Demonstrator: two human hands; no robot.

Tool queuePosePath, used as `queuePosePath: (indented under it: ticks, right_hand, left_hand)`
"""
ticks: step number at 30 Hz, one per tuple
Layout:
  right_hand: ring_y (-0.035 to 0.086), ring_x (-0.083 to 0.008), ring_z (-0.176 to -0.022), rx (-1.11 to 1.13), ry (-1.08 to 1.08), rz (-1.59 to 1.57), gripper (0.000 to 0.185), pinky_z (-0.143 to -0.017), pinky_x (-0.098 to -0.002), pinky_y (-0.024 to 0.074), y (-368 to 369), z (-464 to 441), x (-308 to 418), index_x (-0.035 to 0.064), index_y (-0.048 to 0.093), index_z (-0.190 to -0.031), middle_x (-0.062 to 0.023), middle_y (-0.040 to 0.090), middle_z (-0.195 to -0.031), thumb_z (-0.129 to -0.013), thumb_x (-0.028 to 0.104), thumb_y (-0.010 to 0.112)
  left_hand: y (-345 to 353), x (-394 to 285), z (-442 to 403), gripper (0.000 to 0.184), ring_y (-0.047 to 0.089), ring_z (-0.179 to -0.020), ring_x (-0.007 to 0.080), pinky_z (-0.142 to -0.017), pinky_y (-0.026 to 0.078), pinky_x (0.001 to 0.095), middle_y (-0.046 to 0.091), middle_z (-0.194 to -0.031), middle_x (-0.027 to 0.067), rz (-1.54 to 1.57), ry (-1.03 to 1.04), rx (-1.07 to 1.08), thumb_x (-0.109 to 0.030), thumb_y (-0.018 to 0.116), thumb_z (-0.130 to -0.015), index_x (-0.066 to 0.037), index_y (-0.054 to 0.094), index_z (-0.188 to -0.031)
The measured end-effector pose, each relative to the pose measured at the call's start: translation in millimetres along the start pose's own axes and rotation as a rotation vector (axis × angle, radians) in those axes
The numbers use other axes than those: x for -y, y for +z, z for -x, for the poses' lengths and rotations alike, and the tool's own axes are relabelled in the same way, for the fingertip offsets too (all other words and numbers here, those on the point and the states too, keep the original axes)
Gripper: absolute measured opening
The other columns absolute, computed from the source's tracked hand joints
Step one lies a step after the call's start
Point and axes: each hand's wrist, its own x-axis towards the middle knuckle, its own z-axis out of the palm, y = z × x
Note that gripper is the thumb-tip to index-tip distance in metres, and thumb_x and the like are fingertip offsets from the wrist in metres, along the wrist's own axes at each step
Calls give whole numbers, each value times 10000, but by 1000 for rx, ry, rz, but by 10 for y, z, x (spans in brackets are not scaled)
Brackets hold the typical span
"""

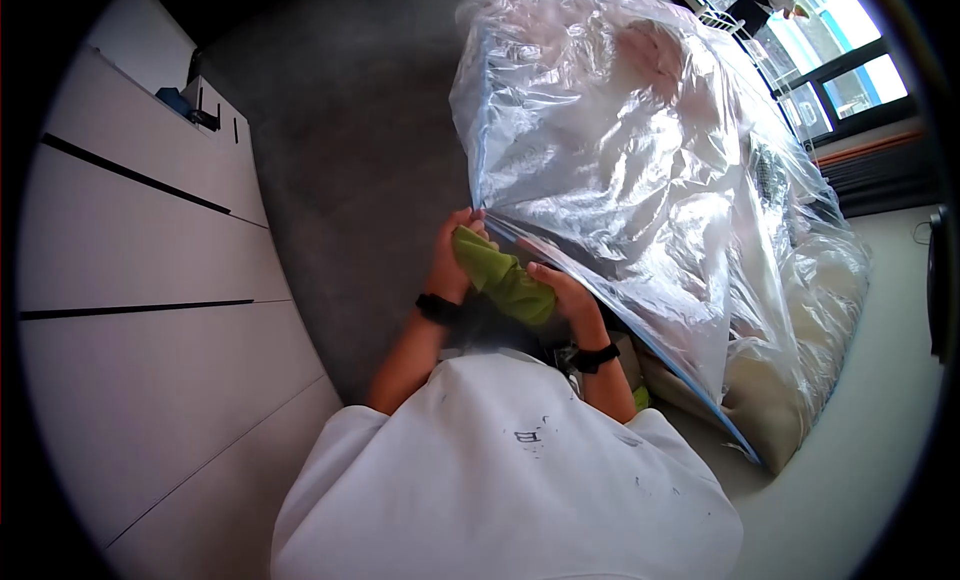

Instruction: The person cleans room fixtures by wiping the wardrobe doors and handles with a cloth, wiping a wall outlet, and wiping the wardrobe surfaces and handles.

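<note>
A large see-through plastic sheet point(620, 170) with a blue edge is draped over a bed-like bulk. At its near corner my left hand point(456, 250) is closed, pinching the plastic with its fingertips. A green cloth point(505, 283) stretches from beside those fingers across to my right hand point(568, 294), which is closed on the cloth's other end, thumb on top. The sheet's blue edge runs just beyond my right hand, down to the lower right. Both palms are hidden, and so is part of the left fingers' hold.
White cabinets point(150, 250) with dark grooves line the left, and a dark blue item point(180, 102) lies on top. Grey floor point(340, 130) lies between. A beige padded surface point(765, 395) shows under the plastic. Windows point(850, 75) are at upper right, beside a pale wall point(880, 380).
</note>
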Motion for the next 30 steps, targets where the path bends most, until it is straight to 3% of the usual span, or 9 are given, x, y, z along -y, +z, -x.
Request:
queuePosePath:
  ticks: [3,5,10,14,17,21,23,27,30]
  right_hand:
    - [517,-159,-1071,26,-21,239,495,-923,-271,403,115,-412,59,39,479,-1320,-81,524,-1249,-870,215,583]
    - [540,-171,-1028,75,-203,576,491,-893,-283,421,349,-627,260,47,501,-1301,-96,550,-1211,-855,231,590]
    - [485,-165,-1116,89,-254,454,471,-961,-285,370,581,-1243,486,42,516,-1293,-90,548,-1238,-873,240,589]
    - [482,-174,-1130,58,-377,590,444,-963,-306,372,791,-1566,661,70,549,-1265,-97,555,-1236,-879,282,596]
    - [474,-202,-1182,28,-287,559,472,-1015,-327,347,908,-1826,871,82,519,-1294,-111,521,-1299,-863,253,608]
    - [467,-196,-1192,43,-276,441,488,-1015,-325,349,1003,-2172,977,78,508,-1306,-106,507,-1317,-868,269,607]
    - [461,-187,-1199,-17,-350,653,504,-1013,-317,351,1170,-2249,1238,70,498,-1318,-109,507,-1316,-874,281,607]
    - [459,-182,-1197,-84,-386,711,522,-1022,-308,341,1214,-2892,1236,63,479,-1336,-110,503,-1320,-876,271,611]
    - [480,-182,-1172,-133,-284,406,509,-994,-301,380,1336,-3511,1250,63,469,-1342,-107,499,-1318,-880,229,607]
  left_hand:
    - [-7,-288,-2,238,394,-488,72,-539,381,231,353,-561,-67,6,24,-61,-266,572,-861,-41,539,-932]
    - [27,-454,-53,240,386,-486,72,-541,377,229,346,-558,-69,-19,42,-104,-264,573,-862,-39,539,-936]
    - [95,-1023,-365,220,430,-511,91,-529,402,242,388,-579,-47,-81,13,-17,-260,534,-899,-45,552,-942]
    - [148,-1444,-707,208,400,-481,75,-497,380,229,367,-567,-62,-208,-8,-32,-264,514,-909,-60,547,-932]
    - [148,-1818,-1070,186,363,-455,57,-470,352,220,335,-552,-79,-151,-114,180,-260,507,-913,-77,537,-905]
    - [303,-2110,-1308,172,344,-448,47,-459,331,224,309,-542,-84,-162,-99,78,-254,508,-911,-83,525,-899]
    - [350,-2267,-1440,170,343,-446,48,-458,330,226,306,-540,-83,-170,-105,31,-251,511,-910,-82,525,-908]
    - [336,-2715,-1838,179,350,-452,49,-469,343,223,312,-543,-83,-113,-162,34,-243,515,-907,-65,520,-923]
    - [283,-3235,-2295,197,385,-472,70,-507,389,238,361,-558,-64,-110,-211,102,-255,525,-897,-62,515,-934]
